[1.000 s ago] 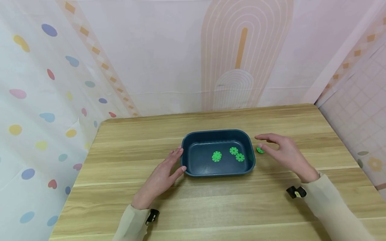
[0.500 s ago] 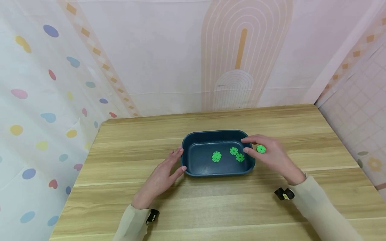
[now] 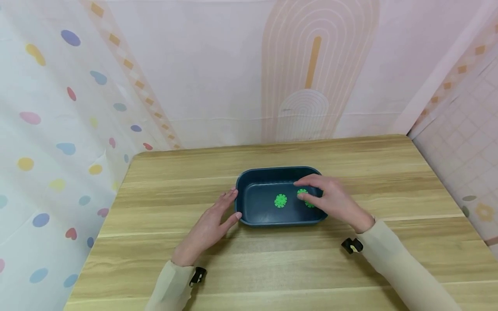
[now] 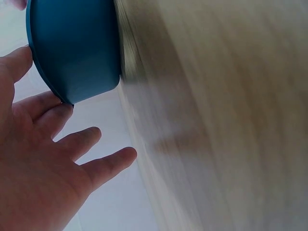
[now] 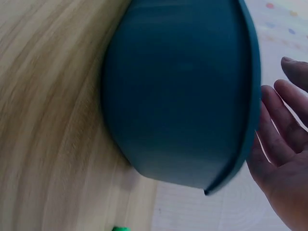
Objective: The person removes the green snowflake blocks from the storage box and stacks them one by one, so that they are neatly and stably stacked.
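A dark blue rectangular tub sits on the table. My left hand touches its left rim with the thumb and fingertips spread apart; in the left wrist view these fingers lie along the edge. Over the tub's right part hovers my right hand, thumb and fingers apart with nothing visible between them. Green notched discs lie inside: overlapping snowflake discs near the middle, and another green disc partly covered by the right hand. At the right wrist view's bottom edge, a green piece shows on the table.
The wood-grain table extends around the tub on every side. A patterned curtain hangs behind the far edge, with more along the left and right. Small black clips hang by both cuffs.
My right hand has moved left, from beside the tub to over its right part. The green disc right of the tub is now hidden in the head view. My left hand stays at the rim.
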Tool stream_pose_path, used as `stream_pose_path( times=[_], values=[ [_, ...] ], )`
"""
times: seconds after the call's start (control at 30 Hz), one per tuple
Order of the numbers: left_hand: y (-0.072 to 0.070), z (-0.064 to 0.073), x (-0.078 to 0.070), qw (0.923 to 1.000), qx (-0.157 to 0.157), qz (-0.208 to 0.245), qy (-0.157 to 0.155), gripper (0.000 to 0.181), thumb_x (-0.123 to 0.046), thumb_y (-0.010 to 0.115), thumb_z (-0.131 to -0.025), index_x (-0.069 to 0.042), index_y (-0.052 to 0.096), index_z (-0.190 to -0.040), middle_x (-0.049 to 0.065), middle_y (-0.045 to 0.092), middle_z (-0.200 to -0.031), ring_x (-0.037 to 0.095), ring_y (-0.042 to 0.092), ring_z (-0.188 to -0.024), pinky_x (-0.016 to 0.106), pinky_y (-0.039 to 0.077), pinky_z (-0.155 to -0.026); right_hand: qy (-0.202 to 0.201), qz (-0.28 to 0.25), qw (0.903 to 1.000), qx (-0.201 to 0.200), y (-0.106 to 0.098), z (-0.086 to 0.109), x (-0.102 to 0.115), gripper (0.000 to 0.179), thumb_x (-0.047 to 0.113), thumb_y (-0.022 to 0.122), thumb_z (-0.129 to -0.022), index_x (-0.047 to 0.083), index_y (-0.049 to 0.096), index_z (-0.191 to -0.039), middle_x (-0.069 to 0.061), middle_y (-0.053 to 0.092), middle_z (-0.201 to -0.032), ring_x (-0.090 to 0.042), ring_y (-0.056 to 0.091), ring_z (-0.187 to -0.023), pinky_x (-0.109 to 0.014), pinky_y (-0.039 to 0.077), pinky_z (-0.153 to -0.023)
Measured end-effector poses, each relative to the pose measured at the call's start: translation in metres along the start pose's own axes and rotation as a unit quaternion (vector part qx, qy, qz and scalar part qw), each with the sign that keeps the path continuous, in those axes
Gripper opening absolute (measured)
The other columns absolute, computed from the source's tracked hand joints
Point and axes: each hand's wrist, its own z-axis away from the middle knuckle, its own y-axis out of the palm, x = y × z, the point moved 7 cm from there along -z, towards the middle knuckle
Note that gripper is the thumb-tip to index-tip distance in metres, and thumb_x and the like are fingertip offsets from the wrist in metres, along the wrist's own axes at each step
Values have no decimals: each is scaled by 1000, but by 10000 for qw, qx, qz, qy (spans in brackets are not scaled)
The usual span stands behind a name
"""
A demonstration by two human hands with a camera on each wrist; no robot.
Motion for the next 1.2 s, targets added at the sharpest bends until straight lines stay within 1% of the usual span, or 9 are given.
stream_pose_path(
  times=[0.2, 0.37, 0.6, 0.77, 1.03, 1.2],
  values=[
    [-1, -1, -1, 10000, 59, 10, -8, 68, -41, 55, -108, -10, 31, -163, 11, 29, -169, 36, 26, -155, 55, 28, -122, 38, 17, 9993, 368, 13, -10, -2, 32, 16, 78, -95, 11, 73, -126, -4, 71, -126, -26, 64, -121, -49, 54, -100],
    [-1, -2, -1, 9999, 113, -32, -68, 68, -43, 54, -108, -12, 31, -164, 6, 27, -169, 33, 25, -155, 54, 27, -122, 80, 36, 9978, 650, 20, -17, -4, 33, 16, 78, -95, 11, 72, -128, -4, 71, -128, -27, 63, -123, -49, 52, -103],
    [-1, -3, 0, 9999, 81, -60, -73, 68, -40, 57, -108, -10, 32, -163, 6, 27, -169, 35, 26, -155, 54, 28, -122, 85, 92, 9949, 998, 30, -26, -7, 36, 17, 78, -95, 8, 71, -130, -4, 70, -129, -26, 63, -122, -48, 52, -103],
    [-2, -1, -1, 9999, 76, -88, -50, 67, -40, 56, -108, -10, 32, -163, 6, 27, -169, 35, 26, -155, 55, 28, -122, 115, 113, 9917, 1276, 38, -31, -9, 38, 16, 77, -96, 5, 69, -131, -6, 69, -130, -27, 62, -123, -48, 52, -103],
    [-1, 0, 1, 9998, 60, -145, -87, 68, -42, 57, -107, -11, 32, -163, 5, 27, -169, 36, 27, -154, 55, 28, -121, 166, 304, 9874, 1541, 48, -38, -14, 39, 15, 77, -95, 4, 69, -131, -6, 68, -129, -25, 62, -122, -45, 53, -102],
    [-1, 0, 0, 9998, 53, -153, -74, 68, -42, 56, -107, -12, 32, -163, 5, 27, -169, 36, 27, -154, 56, 28, -121, 194, 439, 9859, 1600, 53, -41, -16, 38, 14, 78, -94, 3, 70, -129, -7, 68, -127, -24, 63, -119, -44, 54, -100]
  ],
)
